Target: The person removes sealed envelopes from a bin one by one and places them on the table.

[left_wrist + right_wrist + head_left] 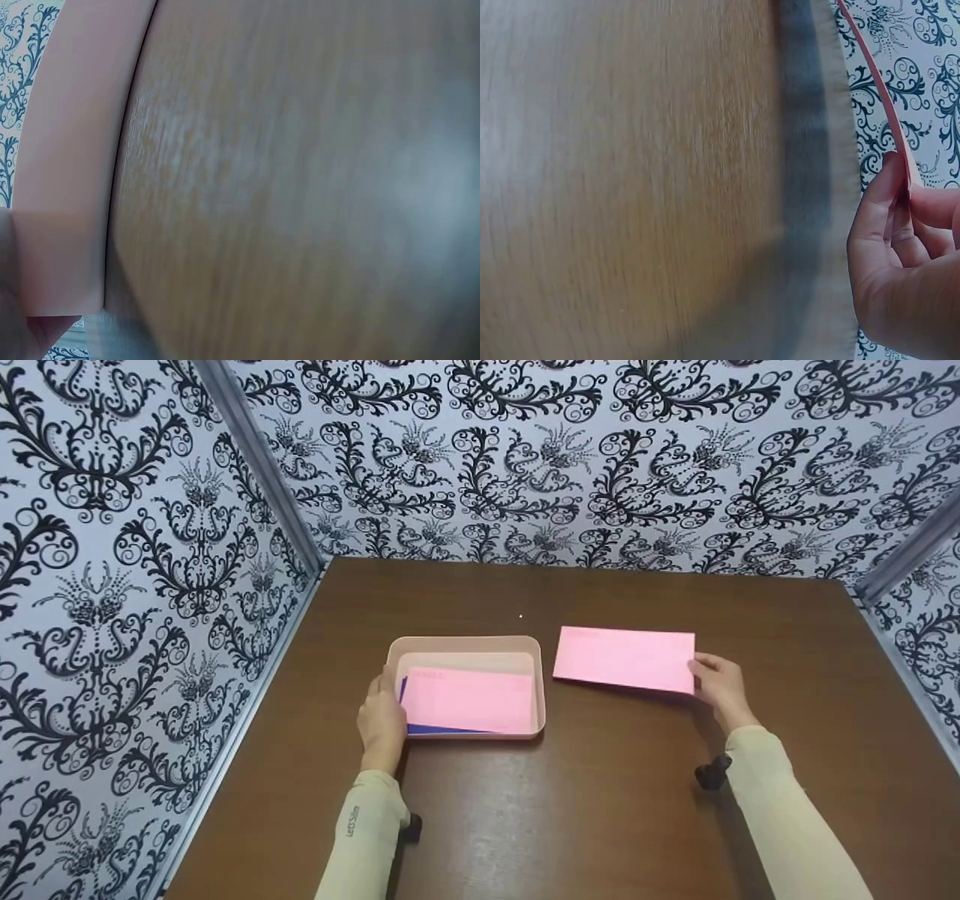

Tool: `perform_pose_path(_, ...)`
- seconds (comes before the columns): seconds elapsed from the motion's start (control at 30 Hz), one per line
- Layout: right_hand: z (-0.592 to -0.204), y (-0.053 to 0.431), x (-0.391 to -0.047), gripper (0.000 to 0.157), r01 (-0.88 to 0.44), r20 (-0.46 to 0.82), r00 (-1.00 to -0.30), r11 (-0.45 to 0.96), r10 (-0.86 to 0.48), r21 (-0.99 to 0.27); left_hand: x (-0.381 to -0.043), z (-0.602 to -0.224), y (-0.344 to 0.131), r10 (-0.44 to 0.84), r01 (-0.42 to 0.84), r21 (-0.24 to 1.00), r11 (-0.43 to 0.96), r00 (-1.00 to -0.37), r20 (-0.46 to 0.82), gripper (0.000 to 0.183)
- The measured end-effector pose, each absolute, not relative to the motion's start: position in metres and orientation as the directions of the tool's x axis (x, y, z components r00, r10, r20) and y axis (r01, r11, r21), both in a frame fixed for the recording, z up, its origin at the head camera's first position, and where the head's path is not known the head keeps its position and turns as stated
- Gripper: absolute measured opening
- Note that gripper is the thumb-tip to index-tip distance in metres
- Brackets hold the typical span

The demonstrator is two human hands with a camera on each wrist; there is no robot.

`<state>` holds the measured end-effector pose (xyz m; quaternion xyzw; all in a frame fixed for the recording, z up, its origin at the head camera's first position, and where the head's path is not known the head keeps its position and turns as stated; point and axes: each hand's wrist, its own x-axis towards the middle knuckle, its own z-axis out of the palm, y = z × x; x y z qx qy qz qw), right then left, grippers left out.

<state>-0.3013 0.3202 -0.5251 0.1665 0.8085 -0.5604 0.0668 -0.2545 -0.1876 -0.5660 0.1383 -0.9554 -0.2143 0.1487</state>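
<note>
A shallow pale pink tray (pixel 465 644) stands on the table, and my left hand (pixel 382 723) grips its left side. Inside the tray lies a pink envelope (pixel 471 699), partly over a blue sheet or envelope (pixel 450 730) whose edges peek out at the left and front. To the right of the tray, my right hand (pixel 721 684) pinches a second pink envelope (pixel 624 658) by its right end. In the right wrist view that envelope (pixel 885 97) shows edge-on between thumb and fingers. The left wrist view shows the tray's outer wall (pixel 75 150).
The brown wooden table (pixel 480 810) reaches back to walls covered in black-and-white scroll pattern (pixel 525 457). A grey strip (pixel 262 457) runs up the left corner. A tiny white speck (pixel 520 616) lies behind the tray. Dark wrist-worn devices (pixel 712 772) sit under both forearms.
</note>
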Motion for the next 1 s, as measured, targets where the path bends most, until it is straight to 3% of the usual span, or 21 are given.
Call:
perform_pose_path(0.6, -0.537, 0.315, -0.320, 0.052, 0.358, -0.293, -0.926, 0.309, 0.239, -0.881, -0.256, -0.566, -0.187, -0.332, -0.218, 0.447, 0.868, -0.923, 0.194, 0.053)
perform_pose_path(1.0, -0.540, 0.307, -0.324, 0.056, 0.369, -0.327, -0.916, 0.173, 0.232, -0.913, -0.254, -0.563, -0.186, -0.318, -0.217, 0.409, 0.886, -0.927, 0.197, 0.054)
